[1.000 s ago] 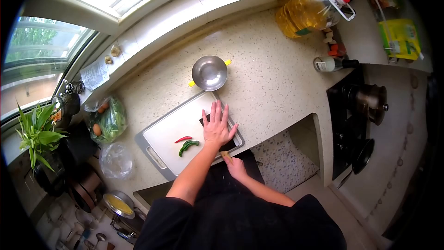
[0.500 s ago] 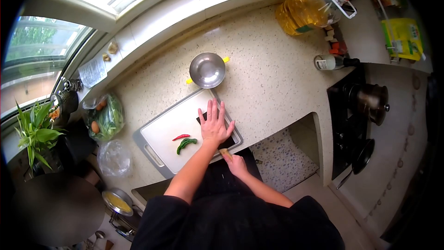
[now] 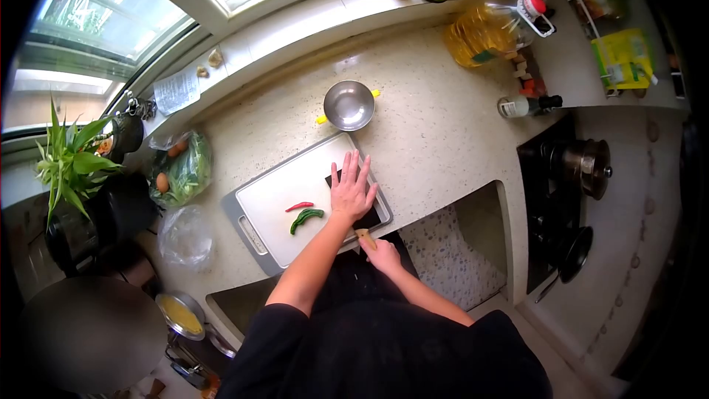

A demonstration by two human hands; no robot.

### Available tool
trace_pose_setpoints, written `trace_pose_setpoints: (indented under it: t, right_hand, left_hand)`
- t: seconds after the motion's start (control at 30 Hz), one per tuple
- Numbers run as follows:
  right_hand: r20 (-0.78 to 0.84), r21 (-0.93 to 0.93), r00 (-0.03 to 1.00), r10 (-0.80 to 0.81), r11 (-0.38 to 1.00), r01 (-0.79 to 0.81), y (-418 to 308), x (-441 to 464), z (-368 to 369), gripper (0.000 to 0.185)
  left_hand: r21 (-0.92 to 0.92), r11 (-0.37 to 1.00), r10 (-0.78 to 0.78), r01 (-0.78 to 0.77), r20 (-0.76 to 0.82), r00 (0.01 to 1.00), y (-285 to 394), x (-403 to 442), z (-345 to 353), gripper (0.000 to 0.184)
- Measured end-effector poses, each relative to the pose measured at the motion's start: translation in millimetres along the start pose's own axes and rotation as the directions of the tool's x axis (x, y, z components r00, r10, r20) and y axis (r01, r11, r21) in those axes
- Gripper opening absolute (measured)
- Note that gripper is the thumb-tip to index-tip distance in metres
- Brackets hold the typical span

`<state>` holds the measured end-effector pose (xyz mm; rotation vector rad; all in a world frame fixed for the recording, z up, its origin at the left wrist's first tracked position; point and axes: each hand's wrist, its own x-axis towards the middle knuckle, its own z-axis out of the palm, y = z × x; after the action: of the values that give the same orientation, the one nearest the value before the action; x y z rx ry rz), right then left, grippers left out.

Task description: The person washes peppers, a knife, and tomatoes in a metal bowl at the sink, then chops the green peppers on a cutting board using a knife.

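Note:
A cleaver with a dark, wide blade [image 3: 367, 219] and a pale wooden handle lies flat toward the right end of the white cutting board [image 3: 260, 196]. My left hand [image 3: 351, 191] rests palm down on the blade, fingers stretched out and pointing away from me. My right hand [image 3: 381, 254] is wrapped round the handle at the board's near edge. Whatever is under the blade is hidden. Left of the blade on the board are a red chili [image 3: 300, 207] and a dark green, curved pepper [image 3: 306, 219], which may be more than one.
A metal bowl [image 3: 348, 106] with yellow handles stands beyond the board. Bagged greens and eggs [image 3: 179, 170] and a crumpled clear bag [image 3: 185, 238] lie left. An oil jug [image 3: 480, 35] and glass bottle [image 3: 521, 106] stand back right, near a stove with a pot [image 3: 583, 166].
The camera view has shifted slightly, so the scene sits differently in the picture. Both hands keep their places on the cleaver; the chili and green pepper stay on the board.

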<state>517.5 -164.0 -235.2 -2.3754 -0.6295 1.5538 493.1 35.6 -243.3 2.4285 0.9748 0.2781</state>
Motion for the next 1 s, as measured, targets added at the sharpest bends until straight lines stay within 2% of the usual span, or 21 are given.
trace_pose_setpoints:
  t: [0.03,0.07,0.17,0.27,0.37,0.43,0.47,0.53,0.57,0.63,0.7,0.8,0.9,1.0]
  right_hand:
    - [-0.011,-0.038,1.000,-0.018,0.999,0.018,-6,-6,-4,0.065]
    - [-0.035,-0.069,0.998,-0.044,0.997,0.042,-12,-11,-7,0.051]
    - [-0.232,-0.077,0.962,-0.146,0.988,0.131,-20,-24,-13,0.038]
    - [-0.248,-0.001,0.939,-0.238,0.969,0.246,-25,-31,-28,0.034]
    - [-0.257,0.132,0.902,-0.347,0.912,0.389,-20,-44,-49,0.029]
    - [-0.166,0.343,0.887,-0.432,0.818,0.462,-4,-45,-61,0.022]
    - [-0.026,0.591,0.933,-0.360,0.747,0.305,1,-50,-69,0.021]
    - [-0.157,0.425,0.910,-0.385,0.805,0.414,-19,-64,-85,0.020]
    - [-0.220,0.333,0.888,-0.403,0.825,0.457,-24,-67,-87,0.020]
    - [-0.425,0.163,0.875,-0.231,0.931,0.325,-22,-55,-81,0.025]
    - [-0.491,0.190,0.845,-0.212,0.921,0.341,-23,-55,-80,0.022]
    - [-0.275,0.564,0.951,-0.143,0.777,0.280,-13,-62,-79,0.012]
    - [-0.335,0.565,0.913,-0.233,0.725,0.393,0,-62,-75,0.004]
    - [-0.336,0.487,0.919,-0.203,0.798,0.355,12,-61,-78,0.008]
  left_hand:
    - [-0.048,0.999,0.000,-0.002,-0.032,0.999,0,-3,-8,0.072]
    - [-0.113,0.993,-0.046,0.034,-0.107,0.993,-2,-8,-18,0.067]
    - [-0.189,0.976,-0.160,0.108,-0.289,0.944,-21,-30,-54,0.062]
    - [-0.159,0.977,-0.197,0.144,-0.409,0.891,-42,-64,-76,0.060]
    - [-0.138,0.981,-0.177,0.136,-0.351,0.919,-47,-91,-81,0.060]
    - [-0.190,0.972,-0.190,0.137,-0.302,0.934,-38,-101,-77,0.054]
    - [-0.181,0.975,-0.176,0.127,-0.289,0.941,-34,-104,-73,0.051]
    - [-0.190,0.972,-0.187,0.134,-0.291,0.938,-22,-104,-63,0.042]
    - [-0.190,0.974,-0.172,0.119,-0.290,0.941,-18,-101,-59,0.041]
    - [-0.192,0.977,-0.142,0.089,-0.286,0.948,-14,-92,-56,0.039]
    - [-0.175,0.985,-0.048,-0.002,-0.276,0.960,-18,-84,-51,0.039]
    - [-0.124,0.979,0.131,-0.163,-0.234,0.963,-30,-77,-45,0.038]
    - [-0.016,0.959,0.279,-0.284,-0.154,0.948,-40,-72,-45,0.035]
    - [0.068,0.917,0.398,-0.393,-0.097,0.912,-54,-62,-44,0.032]
